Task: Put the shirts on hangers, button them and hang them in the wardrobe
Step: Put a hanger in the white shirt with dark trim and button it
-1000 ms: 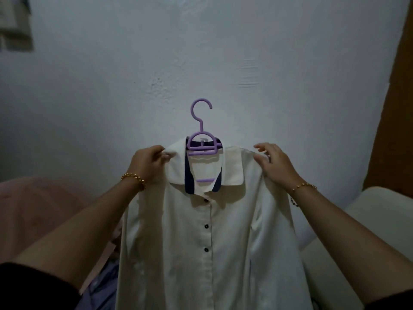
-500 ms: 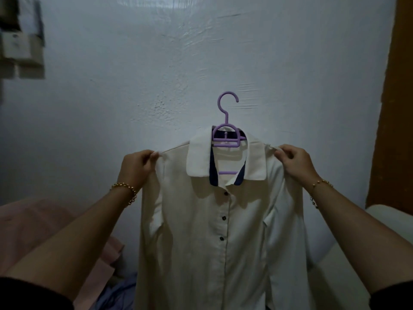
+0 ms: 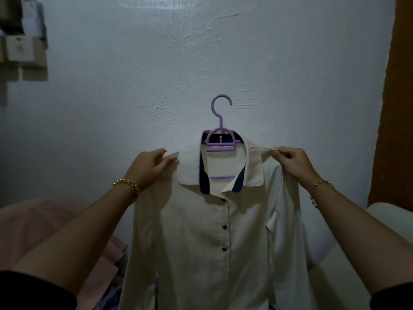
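Observation:
A cream shirt [image 3: 201, 238] with a navy-lined collar and dark buttons hangs on a purple hanger [image 3: 220, 139], held up in front of a white wall. Its front is buttoned down the placket; the collar stays open. My left hand [image 3: 149, 166] pinches the shirt's left shoulder beside the collar. My right hand [image 3: 292, 163] pinches the right shoulder seam. The hanger's hook [image 3: 220, 106] sticks up free above the collar, hooked on nothing.
Pink fabric [image 3: 44, 231] lies at the lower left, with bluish cloth [image 3: 109, 298] under the shirt's hem. A white cushion [image 3: 366, 253] sits at the lower right. A brown wooden panel [image 3: 397, 97] runs down the right edge. Wall fittings [image 3: 22, 52] hang at the upper left.
The shirt on its hanger has moved right and slightly up in view. Both hands have kept their pinch on the shoulders.

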